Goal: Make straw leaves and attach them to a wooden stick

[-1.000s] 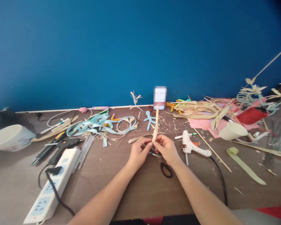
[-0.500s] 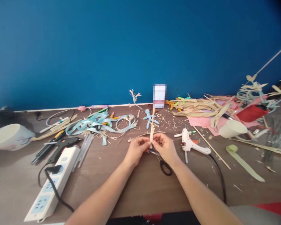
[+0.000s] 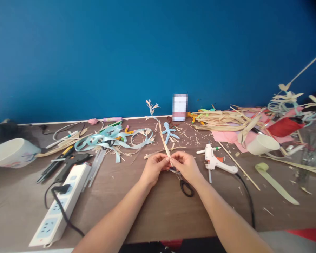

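Observation:
Between the fingertips of both hands is the lower end of a pale, dry straw-like strip (image 3: 164,140), its free end pointing up and a little left. My left hand (image 3: 156,168) pinches it from one side, and my right hand (image 3: 184,166) pinches it from the other, the thumbs nearly meeting. Beneath the hands lies a pair of scissors (image 3: 186,188) with black handles, its blades mostly hidden by the fingers. Beyond the strip is a light blue twisted figure (image 3: 169,132), and left of that stands a small frayed stem (image 3: 152,108).
A white glue gun (image 3: 216,160) lies right of my hands, near a green ribbon (image 3: 276,185). At left are a power strip (image 3: 60,203), a black glue gun (image 3: 70,165), blue ribbon (image 3: 105,140) and a white bowl (image 3: 13,151). Straw strips (image 3: 216,119) pile up at back right.
The straw strip's upper end has tipped from nearly upright toward the left. Both hands still pinch its base in about the same place.

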Tool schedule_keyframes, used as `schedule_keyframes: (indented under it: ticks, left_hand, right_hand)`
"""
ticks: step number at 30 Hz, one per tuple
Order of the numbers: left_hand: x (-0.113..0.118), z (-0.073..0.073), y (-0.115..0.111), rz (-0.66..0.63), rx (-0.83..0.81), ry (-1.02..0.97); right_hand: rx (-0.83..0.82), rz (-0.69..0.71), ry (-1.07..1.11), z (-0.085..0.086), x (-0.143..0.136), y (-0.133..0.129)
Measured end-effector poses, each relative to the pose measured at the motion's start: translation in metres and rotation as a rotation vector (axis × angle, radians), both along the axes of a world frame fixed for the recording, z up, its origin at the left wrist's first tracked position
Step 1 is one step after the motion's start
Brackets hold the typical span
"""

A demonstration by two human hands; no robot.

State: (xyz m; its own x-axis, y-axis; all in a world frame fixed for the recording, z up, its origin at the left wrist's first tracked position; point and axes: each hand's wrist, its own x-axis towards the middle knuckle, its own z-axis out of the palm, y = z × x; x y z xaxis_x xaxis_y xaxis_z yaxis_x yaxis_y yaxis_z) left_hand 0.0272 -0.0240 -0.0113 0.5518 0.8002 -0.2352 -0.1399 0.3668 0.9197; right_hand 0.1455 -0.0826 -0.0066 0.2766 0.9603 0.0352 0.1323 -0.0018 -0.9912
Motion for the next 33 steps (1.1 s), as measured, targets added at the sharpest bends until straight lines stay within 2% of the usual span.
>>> schedule_keyframes:
  ticks: [5,11,15,21,27,33]
  left_hand:
    - [-0.0018,0.0007,0.0009,0.138,0.167,0.038]
    - [-0.0024,0.0040,-0.0010,0.140,0.302,0.106]
    - [-0.0014,0.0053,-0.0027,0.114,0.222,0.043]
    - [0.0003,0.0027,-0.0021,0.084,0.063,-0.082]
    - [0.0006,0.0005,-0.0018,0.095,0.068,-0.168]
    - [0.0016,0.0022,-0.0034,0.073,-0.025,-0.226]
  right_hand:
    - [-0.004,-0.021,-0.216,-0.0057,-0.0014,-0.0003]
    - [-0.003,-0.073,-0.261,-0.0069,-0.0027,-0.0004]
    - [-0.004,-0.093,-0.218,-0.0066,-0.0034,0.0001]
    - [-0.083,-0.019,0.031,-0.0059,-0.0038,0.0018]
    - [-0.068,-0.053,0.023,-0.0035,-0.0036,0.0010]
    - [-0.093,-0.003,0.165,0.0015,-0.0064,-0.0004]
